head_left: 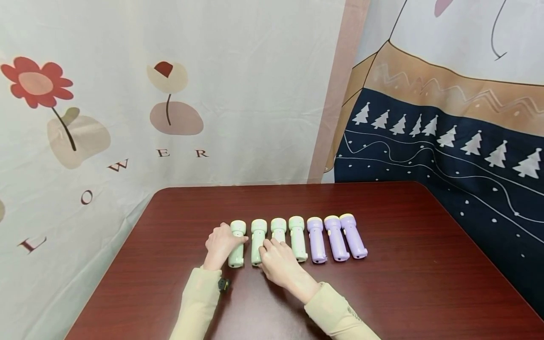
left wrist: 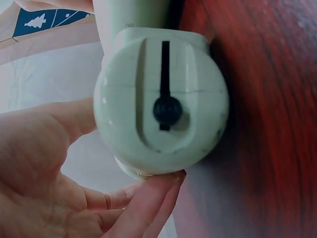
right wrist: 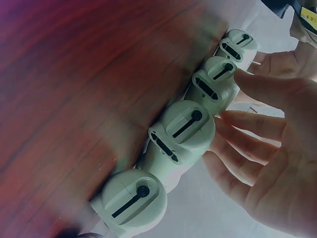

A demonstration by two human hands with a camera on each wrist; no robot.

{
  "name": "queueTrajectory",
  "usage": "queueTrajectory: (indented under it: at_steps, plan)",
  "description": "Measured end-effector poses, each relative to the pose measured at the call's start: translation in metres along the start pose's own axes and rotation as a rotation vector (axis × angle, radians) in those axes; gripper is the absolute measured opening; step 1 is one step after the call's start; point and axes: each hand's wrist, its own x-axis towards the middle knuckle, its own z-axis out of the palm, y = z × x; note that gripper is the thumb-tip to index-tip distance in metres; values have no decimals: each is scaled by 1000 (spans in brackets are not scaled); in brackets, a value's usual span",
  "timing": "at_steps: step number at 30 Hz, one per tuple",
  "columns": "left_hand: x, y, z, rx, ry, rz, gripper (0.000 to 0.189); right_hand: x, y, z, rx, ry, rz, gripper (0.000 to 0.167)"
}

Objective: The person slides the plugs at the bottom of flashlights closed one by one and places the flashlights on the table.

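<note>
Several pale green flashlights and three purple ones lie in a row on the brown table [head_left: 382,293], heads to the far side. My left hand [head_left: 220,243] grips the leftmost green flashlight [head_left: 236,252], thumb on one side and fingers on the other. Its round end cap [left wrist: 158,99] fills the left wrist view. My right hand [head_left: 280,262] lies over the third green flashlight [head_left: 278,225], hiding its lower part. In the right wrist view, the right thumb [right wrist: 262,87] overlaps the second green flashlight [right wrist: 218,82], while the loosely extended fingers reach beside the third.
To the right of my right hand lies another green flashlight [head_left: 298,241]. Beyond it are the purple flashlights [head_left: 317,241], the two rightmost close together at their heads. Patterned curtains [head_left: 255,94] hang behind the table. A dark device [head_left: 223,284] is on the left wrist.
</note>
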Motion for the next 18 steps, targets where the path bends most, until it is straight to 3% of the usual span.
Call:
queueTrajectory:
  at_steps: [18]
  plan:
    - [-1,1,1,43,56,42,62,0,0,-1,8,3,4,29]
